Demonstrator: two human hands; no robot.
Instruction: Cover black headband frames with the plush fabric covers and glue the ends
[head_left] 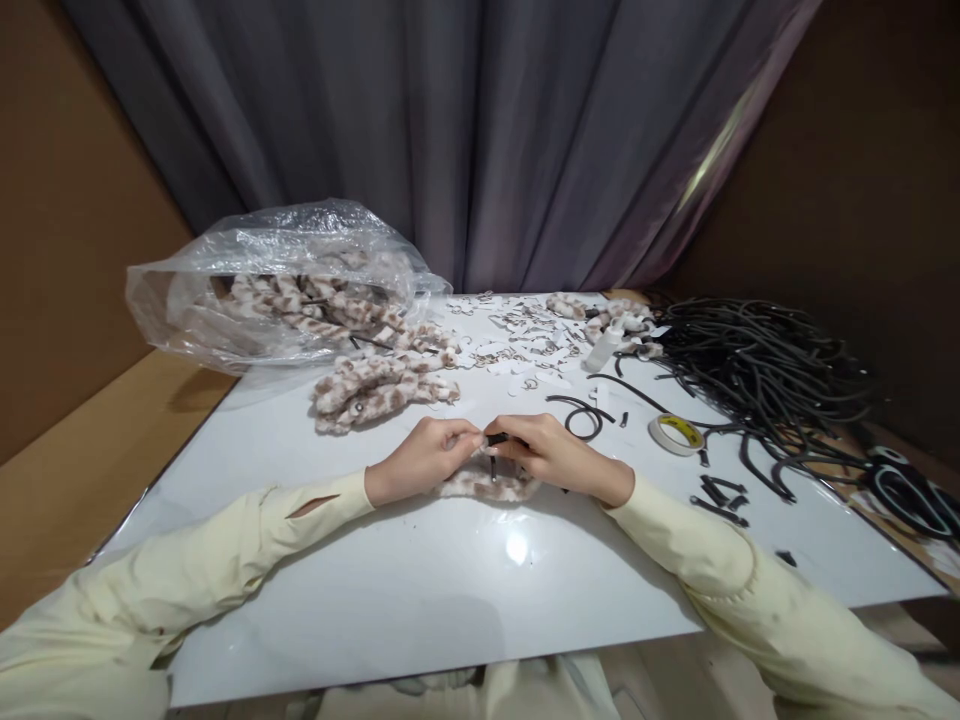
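Note:
Near the middle of the white table, my left hand (429, 458) pinches the end of a brown-and-white furry strip (487, 487). My right hand (553, 456) is closed on a short black cord piece (496, 439) at that same end, and the fingertips of both hands nearly meet. Below the hands the furry strip lies curved on the table, with a thin dark piece (493, 466) standing out over it. How the cord and the fur join is hidden by my fingers.
A clear plastic bag (180, 300) of furry strips lies back left, a furry bundle (375, 392) before it. Small tags and rings (525, 335) are scattered behind. To the right are a tape roll (676, 435), a small bottle (602, 349), black cords (757, 360) and scissors (911, 495).

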